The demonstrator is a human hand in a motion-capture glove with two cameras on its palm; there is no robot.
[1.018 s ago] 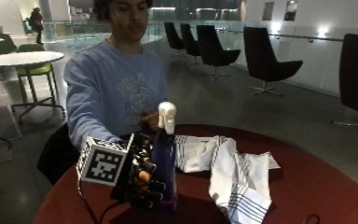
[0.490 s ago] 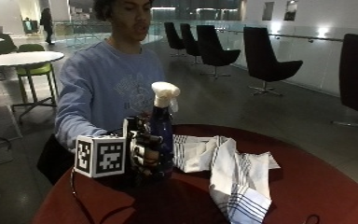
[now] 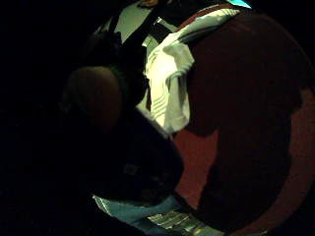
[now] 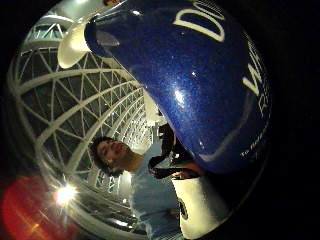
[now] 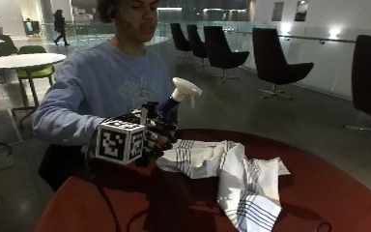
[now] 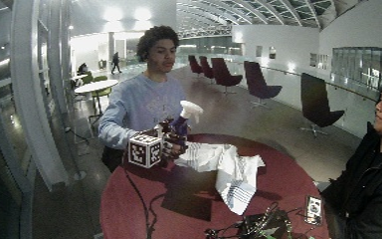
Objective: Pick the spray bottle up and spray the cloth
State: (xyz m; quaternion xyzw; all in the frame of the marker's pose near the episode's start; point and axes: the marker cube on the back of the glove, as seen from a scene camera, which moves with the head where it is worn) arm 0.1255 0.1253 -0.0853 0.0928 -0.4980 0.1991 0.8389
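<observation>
Large hall, glazed lattice roof, dark lounge chairs (image 5: pixel 282 65) along the far wall, a small white round café table (image 5: pixel 20 60) with a green chair behind the person. Work surface: round dark red table (image 5: pixel 327 193).

Person in a light blue sweatshirt (image 5: pixel 108 92) stands at the table's far edge. Gloved right hand (image 5: pixel 153 137) is raised above the table surface, fingers (image 5: pixel 163 140) curled round the body of a dark blue glossy plastic spray bottle with a white trigger head (image 5: pixel 176 99). Bottle is upright, slightly tilted, clear of the table; white nozzle sits above the fingers and points out toward the cloth side.

Thumb-side palm view: the blue bottle body (image 4: pixel 200 85) with white lettering fills much of the view, close against the palm; white spray head (image 4: pixel 72 45) at its far end.

White cloth with thin dark blue stripes (image 5: pixel 237 179) lies crumpled on the table, below and just beside the fingers on the nozzle side. Its nearest bunched edge lies close under the hand; whether it touches the glove, cannot tell. The rest trails away from the fingers toward the table's near edge. Little-finger-side palm view shows the same cloth (image 3: pixel 170 83) on the red table (image 3: pixel 246 108) below the hand.

Wide view: cables and a small device (image 6: pixel 313 209) lie at the table's near edge, well apart from the fingers.
</observation>
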